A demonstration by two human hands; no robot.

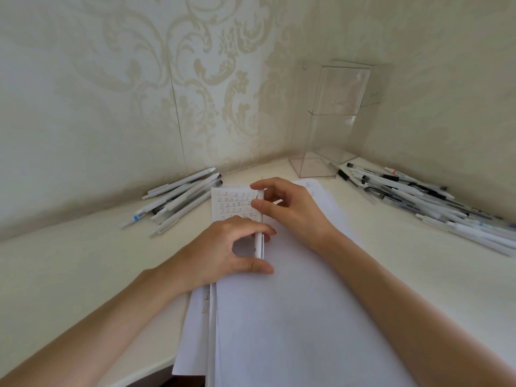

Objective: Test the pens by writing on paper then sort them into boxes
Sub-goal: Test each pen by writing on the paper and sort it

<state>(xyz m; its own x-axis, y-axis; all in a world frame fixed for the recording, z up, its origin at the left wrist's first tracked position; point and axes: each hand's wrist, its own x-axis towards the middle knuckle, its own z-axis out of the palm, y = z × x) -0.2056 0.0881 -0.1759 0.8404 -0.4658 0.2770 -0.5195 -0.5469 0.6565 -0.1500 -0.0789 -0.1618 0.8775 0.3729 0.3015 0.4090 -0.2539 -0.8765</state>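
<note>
A white pen (259,219) stands nearly upright over the sheets of white paper (293,303) in the middle of the desk. My left hand (223,250) pinches its lower part with fingers curled round it. My right hand (290,208) pinches its upper part between thumb and forefinger. A smaller sheet with rows of written test marks (231,203) lies just behind the hands. A pile of white pens (178,199) lies at the left by the wall. A larger pile of pens (424,196) lies at the right.
A tall clear plastic box (332,118) stands in the back corner, another clear box behind it. Patterned walls close the desk at the back and right. The desk's front edge (156,372) runs at the lower left.
</note>
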